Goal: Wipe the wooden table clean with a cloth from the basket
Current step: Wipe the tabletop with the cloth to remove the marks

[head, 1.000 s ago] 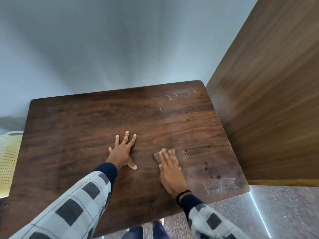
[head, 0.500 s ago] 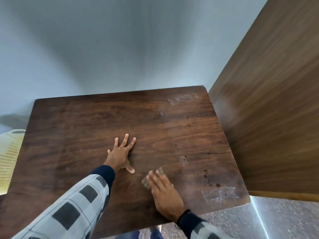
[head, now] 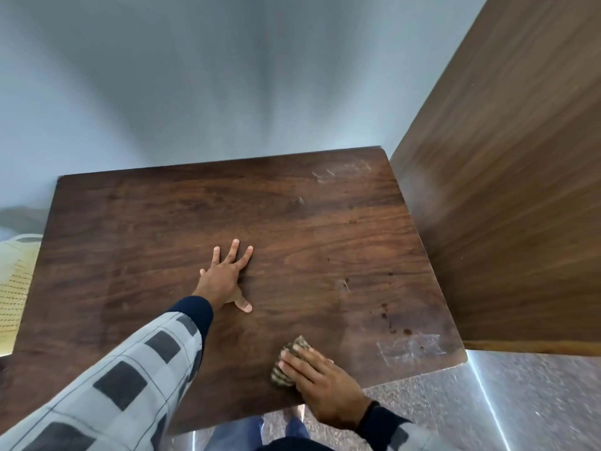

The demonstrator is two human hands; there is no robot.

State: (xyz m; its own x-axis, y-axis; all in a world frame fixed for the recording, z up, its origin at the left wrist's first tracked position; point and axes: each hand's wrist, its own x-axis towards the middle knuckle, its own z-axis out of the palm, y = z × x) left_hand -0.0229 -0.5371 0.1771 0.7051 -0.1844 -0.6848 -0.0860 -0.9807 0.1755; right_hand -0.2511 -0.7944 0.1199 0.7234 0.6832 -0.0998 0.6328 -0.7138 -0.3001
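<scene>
— Two large surfaces stand behind, yes?
— Yes, the pale grey-blue wall point(head: 195, 76) and, at the right, the tall brown wooden panel point(head: 504, 190), just beside the dark brown rectangular wooden tabletop point(head: 162, 255).
— And at the left?
— The pale yellow perforated basket point(head: 16, 281), partly hidden by the tabletop edge.
— How are the hands?
— The left hand point(head: 224, 278) lies flat on the middle of the tabletop, fingers spread, holding nothing. The right hand point(head: 322, 382) is near the front edge. Its straight fingers press down on the small crumpled brown-and-beige striped cloth point(head: 289, 362), which lies on the wood.
— Any dirt?
— Some small dark spots point(head: 395, 323) near the right edge, and a whitish patch of tape marks point(head: 409, 348) just in front of them.
</scene>
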